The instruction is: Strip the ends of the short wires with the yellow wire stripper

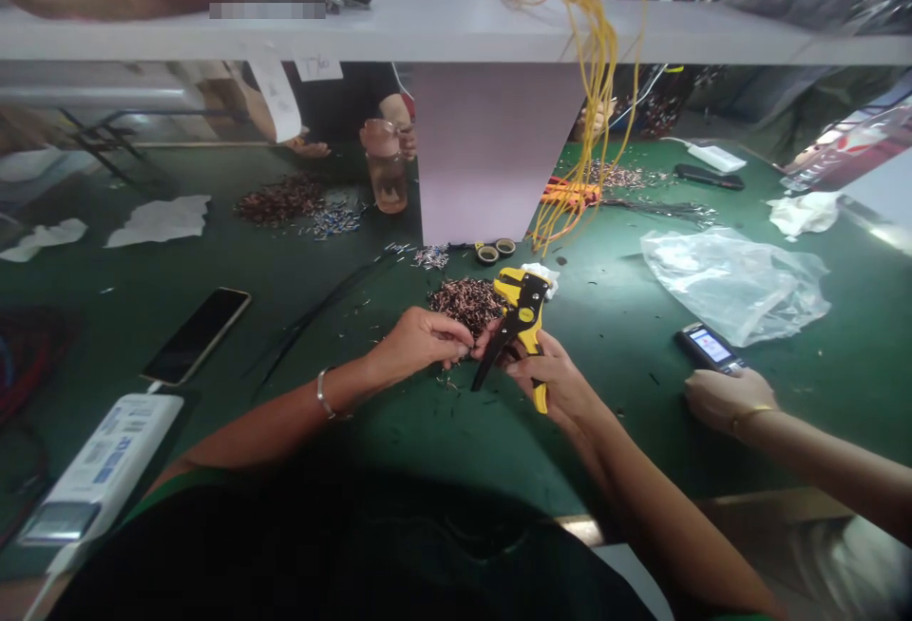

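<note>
My right hand (pixel 560 384) is wrapped round the handles of a yellow and black wire stripper (pixel 522 312), its head pointing up and away from me. My left hand (pixel 422 341) is pinched closed right beside the tool's jaws, holding something too small to make out. Just beyond both hands lies a pile of small coppery wire bits (pixel 466 300) on the green table (pixel 399 431). Black scraps are scattered on the mat under my hands.
Another person's hand (pixel 719 398) rests at the right beside a small phone (pixel 708 347). A smartphone (pixel 197 334) and a white device (pixel 100 469) lie left. Yellow wires (pixel 595 99) hang from a white shelf (pixel 456 32). A clear plastic bag (pixel 733 281) and a glass jar (pixel 389 175) sit farther back.
</note>
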Demonstrator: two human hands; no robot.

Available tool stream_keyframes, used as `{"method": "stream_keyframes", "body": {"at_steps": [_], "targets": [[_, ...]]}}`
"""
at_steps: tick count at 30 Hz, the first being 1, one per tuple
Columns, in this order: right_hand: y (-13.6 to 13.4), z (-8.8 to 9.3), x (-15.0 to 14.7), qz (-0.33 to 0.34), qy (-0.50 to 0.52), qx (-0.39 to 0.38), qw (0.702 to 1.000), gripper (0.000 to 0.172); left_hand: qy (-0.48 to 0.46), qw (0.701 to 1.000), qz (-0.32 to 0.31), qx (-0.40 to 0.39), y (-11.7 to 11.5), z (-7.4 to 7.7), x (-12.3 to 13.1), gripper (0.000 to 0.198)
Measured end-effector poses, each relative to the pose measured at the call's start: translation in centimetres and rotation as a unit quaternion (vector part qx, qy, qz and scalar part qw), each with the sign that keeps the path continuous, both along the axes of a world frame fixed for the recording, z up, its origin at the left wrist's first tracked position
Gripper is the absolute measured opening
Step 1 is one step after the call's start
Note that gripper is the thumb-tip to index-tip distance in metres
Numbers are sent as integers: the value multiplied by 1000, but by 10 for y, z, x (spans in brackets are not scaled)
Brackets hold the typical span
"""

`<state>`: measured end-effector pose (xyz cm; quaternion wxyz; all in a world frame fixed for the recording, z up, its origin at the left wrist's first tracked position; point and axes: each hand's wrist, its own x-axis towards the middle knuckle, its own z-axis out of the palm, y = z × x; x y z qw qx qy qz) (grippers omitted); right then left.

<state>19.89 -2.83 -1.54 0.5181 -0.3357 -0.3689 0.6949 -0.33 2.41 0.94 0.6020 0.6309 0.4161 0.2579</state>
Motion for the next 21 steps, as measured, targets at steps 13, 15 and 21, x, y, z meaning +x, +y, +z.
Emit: {"method": "stream_keyframes", "body": {"at_steps": [13,15,21], "targets": [[1,-4,3,9,9,-1,1000,44,-9,1000,17,-19,0,-4,1,11],[2,-7,5,12,8,0,1000,45,-8,999,32,-17,2,-3,0,10],[1,-14,7,19,-23,-4,1000,53,-28,998,55,-1,10,-1,2,16]]}}
